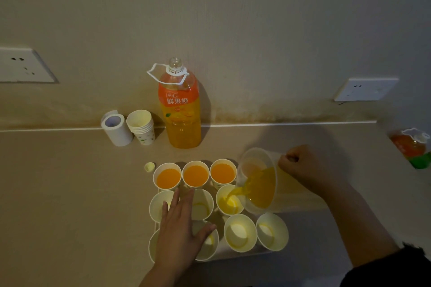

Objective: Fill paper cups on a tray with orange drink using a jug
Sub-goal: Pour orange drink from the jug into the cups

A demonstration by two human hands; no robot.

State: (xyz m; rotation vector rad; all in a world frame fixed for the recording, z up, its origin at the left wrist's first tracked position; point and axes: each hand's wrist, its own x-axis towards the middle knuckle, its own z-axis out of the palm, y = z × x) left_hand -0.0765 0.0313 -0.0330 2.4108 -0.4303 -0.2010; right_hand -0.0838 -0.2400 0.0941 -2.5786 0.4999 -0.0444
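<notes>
My right hand (300, 168) grips the handle of a clear plastic jug (258, 182), tilted left, and orange drink streams from its spout into the right cup of the middle row (229, 200). Three cups in the back row (195, 173) hold orange drink. Several empty paper cups (240, 233) stand on the white tray (231, 255) nearer to me. My left hand (180, 228) lies flat with straight fingers over the cups on the tray's left side, hiding parts of them.
An uncapped orange drink bottle (180, 112) stands by the wall, with a stack of spare cups (141, 127) and a white roll (116, 128) to its left. A small cap (149, 167) lies left of the tray. Another bottle (414, 147) lies far right.
</notes>
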